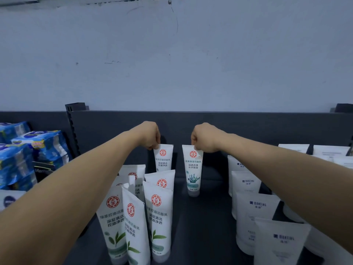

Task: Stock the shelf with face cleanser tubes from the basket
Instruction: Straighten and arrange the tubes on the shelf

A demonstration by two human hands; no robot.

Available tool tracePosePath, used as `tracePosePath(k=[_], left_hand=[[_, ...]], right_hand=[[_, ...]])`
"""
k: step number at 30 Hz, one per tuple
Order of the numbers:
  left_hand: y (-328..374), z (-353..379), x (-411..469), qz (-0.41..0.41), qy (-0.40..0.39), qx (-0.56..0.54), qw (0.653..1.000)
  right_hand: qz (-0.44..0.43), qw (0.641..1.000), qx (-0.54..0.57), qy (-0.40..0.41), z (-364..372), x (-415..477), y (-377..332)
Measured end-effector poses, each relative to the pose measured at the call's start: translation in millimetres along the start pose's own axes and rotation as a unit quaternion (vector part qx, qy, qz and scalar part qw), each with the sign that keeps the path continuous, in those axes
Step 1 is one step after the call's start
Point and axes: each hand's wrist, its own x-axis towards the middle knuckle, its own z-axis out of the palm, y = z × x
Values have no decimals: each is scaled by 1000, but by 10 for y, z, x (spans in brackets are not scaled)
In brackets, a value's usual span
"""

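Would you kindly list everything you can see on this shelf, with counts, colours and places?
Leaf tubes: about seven, white with red logo, centre-left; rearmost one held.
Seaweed tube: one, white with teal print, upright, centre.
Monting tubes: at least four, white, right.
Boxes: at least two, white, back right.
Packs: several, blue, left.
Shelf: one, dark grey.
Wall: pale blue-grey, behind.
Left hand: pinches rearmost leaf tube's top.
Right hand: pinches seaweed tube's top.
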Motion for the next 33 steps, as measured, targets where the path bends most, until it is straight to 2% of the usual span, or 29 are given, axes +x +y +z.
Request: tracePosePath(k=[13, 18, 21, 23, 26, 33], left_hand=[[-20, 16, 1, -22, -8, -73, 997], [-27, 17, -23, -20, -27, -41, 999], [-43, -30, -85, -7, -6, -24, 1000], [-72, -114, -157, 4, 30, -15, 999], [-130, -256, -356, 22, 56, -55, 997], [-342, -387, -929, 32, -11, -89, 995]], right_hand=[[26, 999, 25, 10, 20, -38, 17], [34, 996, 19, 82, -55, -104, -14], [11, 991, 53, 120, -135, -141, -104], [-22, 990, 93, 102, -200, -199, -210], [-79, 988, 131, 33, -284, -332, -409], [-116, 970, 161, -143, -300, -474, -767]])
